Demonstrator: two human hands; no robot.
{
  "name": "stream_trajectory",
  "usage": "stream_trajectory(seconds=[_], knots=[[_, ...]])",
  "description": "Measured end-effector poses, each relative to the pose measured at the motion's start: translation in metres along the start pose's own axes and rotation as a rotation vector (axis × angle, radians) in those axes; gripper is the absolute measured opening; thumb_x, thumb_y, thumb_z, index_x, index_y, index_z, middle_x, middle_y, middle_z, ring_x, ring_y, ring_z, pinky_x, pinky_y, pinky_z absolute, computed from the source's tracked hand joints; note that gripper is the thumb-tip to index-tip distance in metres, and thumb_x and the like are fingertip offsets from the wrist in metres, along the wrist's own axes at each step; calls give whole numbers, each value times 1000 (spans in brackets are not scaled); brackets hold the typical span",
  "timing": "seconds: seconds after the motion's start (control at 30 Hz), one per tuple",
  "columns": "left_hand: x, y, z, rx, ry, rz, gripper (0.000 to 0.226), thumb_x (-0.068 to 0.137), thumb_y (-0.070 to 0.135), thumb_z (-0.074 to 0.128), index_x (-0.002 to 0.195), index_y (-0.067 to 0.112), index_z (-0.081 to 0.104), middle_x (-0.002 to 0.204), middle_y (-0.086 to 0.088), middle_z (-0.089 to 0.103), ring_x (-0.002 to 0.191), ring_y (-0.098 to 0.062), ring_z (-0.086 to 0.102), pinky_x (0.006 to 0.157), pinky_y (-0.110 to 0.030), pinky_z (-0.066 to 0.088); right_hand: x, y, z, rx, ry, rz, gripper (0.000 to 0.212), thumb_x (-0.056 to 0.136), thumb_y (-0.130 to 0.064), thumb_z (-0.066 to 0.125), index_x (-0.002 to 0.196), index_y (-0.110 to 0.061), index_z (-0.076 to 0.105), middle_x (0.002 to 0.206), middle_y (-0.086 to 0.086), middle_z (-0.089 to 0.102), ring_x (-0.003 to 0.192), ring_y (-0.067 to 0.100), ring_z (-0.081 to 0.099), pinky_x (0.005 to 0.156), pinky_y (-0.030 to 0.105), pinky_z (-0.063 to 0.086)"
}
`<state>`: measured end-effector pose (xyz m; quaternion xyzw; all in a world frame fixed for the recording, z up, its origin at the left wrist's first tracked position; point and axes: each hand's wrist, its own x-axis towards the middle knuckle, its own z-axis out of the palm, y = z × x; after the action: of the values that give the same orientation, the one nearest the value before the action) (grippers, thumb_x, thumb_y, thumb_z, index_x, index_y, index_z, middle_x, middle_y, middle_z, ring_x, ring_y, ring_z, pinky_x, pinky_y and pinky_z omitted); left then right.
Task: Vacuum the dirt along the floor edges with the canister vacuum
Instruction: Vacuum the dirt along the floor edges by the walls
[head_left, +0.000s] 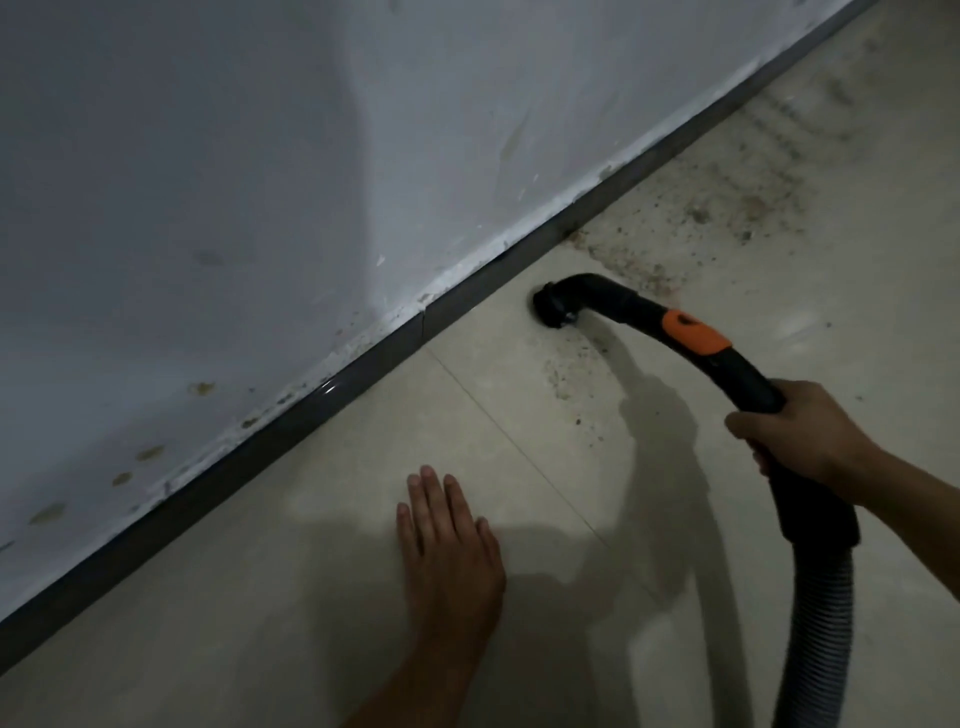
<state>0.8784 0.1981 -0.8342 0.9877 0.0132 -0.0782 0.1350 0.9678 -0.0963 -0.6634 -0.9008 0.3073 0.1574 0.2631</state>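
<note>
My right hand (802, 434) grips the black curved handle of the vacuum hose (727, 358), which has an orange slider on top. The hose's open nozzle end (553, 306) points down at the beige tiled floor, a short way from the dark baseboard (395, 338). Brown dirt and grit (727, 208) lies scattered along the floor edge beyond the nozzle, with a smaller patch (569, 374) just below it. My left hand (449, 540) rests flat on the floor with straight fingers. The ribbed grey hose (821, 623) runs down to the bottom right. The canister is out of view.
A white wall (260, 182) with stains and chipped paint rises above the baseboard and runs diagonally from bottom left to top right. Tile joints (498, 415) cross the floor. Shadows of my arms and the hose fall on the tiles.
</note>
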Motion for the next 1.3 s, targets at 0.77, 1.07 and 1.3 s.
stream_trajectory(seconds=[0.77,1.07,1.3], knots=[[-17,4,-25,149,-201,0,75,89,45,-1,153,9,12,161,-17,0,148,-32,0,119,-43,7,-6,86,-1,127,-63,-184,12,78,-11,70,85,-7,62,61,12,63,45,25,58,49,30,48],[-26,31,-22,153,-255,-60,67,102,43,17,153,5,-5,157,-24,-15,145,-40,-12,120,-47,2,-11,127,-11,196,-96,-163,13,77,-9,70,86,-6,61,61,13,63,47,26,57,53,34,51],[-34,20,-20,186,-236,-10,70,100,51,11,152,11,-13,156,-20,-22,145,-34,-19,120,-43,-4,-24,138,-2,161,-142,-223,13,77,-10,69,86,-9,61,57,9,61,42,22,55,47,31,47]])
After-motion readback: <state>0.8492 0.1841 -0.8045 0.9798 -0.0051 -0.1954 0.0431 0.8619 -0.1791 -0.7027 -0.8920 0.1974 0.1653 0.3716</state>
